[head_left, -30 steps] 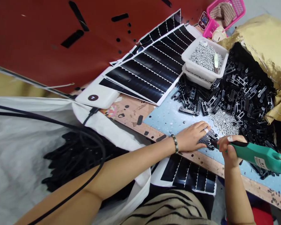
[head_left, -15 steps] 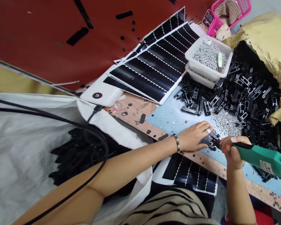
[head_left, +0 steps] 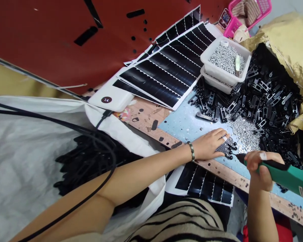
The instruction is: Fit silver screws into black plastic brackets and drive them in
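Note:
My left hand (head_left: 210, 145), with a bead bracelet at the wrist, rests at the table's front edge, its fingers over a small row of black perforated parts (head_left: 226, 147). My right hand (head_left: 261, 166) is wrapped round a green electric screwdriver (head_left: 288, 176). The tool's dark tip points left and lies just to the right of those parts, apart from them. A heap of small silver screws and nuts (head_left: 244, 132) lies behind both hands on the blue mat (head_left: 184, 124).
White tubs of screws (head_left: 226, 72) stand behind a large pile of black parts (head_left: 262, 97). Sheets of black strips (head_left: 161, 74) and a white power bank (head_left: 111, 97) lie to the left. A black cable (head_left: 113, 161) crosses above my left arm.
My right hand and the green screwdriver have moved right, drawing the tip away from the row of black parts. My left hand stays on the parts.

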`<action>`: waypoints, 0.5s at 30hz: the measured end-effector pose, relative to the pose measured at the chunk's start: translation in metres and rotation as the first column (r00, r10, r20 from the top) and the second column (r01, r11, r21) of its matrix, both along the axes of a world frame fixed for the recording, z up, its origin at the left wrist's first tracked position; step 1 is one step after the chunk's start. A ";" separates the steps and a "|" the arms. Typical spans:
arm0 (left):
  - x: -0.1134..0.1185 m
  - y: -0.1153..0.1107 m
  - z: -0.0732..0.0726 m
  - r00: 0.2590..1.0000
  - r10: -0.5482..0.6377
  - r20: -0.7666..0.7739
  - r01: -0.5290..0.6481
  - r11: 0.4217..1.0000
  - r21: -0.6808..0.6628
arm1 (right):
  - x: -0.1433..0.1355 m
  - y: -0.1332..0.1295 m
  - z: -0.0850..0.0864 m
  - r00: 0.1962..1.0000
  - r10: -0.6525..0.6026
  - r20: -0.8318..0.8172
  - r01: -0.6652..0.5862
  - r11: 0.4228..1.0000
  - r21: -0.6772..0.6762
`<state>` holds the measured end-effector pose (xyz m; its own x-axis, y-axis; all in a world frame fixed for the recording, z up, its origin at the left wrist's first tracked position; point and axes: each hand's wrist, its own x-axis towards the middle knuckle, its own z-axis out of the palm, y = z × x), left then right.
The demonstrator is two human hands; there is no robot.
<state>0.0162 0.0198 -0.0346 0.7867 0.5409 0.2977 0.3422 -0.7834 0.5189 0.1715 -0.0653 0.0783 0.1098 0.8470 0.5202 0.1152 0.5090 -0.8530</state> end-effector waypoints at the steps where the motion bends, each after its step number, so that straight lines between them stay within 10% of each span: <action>1: 0.000 0.000 0.000 1.000 0.002 -0.005 -0.002 1.000 0.002 | 0.000 -0.003 0.001 1.000 0.002 0.001 -0.002 1.000 -0.004; 15: 0.000 0.000 0.003 1.000 -0.009 -0.012 0.009 1.000 0.016 | -0.001 -0.004 -0.022 0.997 0.016 0.075 -0.023 0.996 0.087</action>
<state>0.0167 0.0198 -0.0317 0.7948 0.5292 0.2971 0.3414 -0.7946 0.5021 0.1700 -0.0693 0.0560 0.0520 0.7992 0.5988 0.1656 0.5844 -0.7944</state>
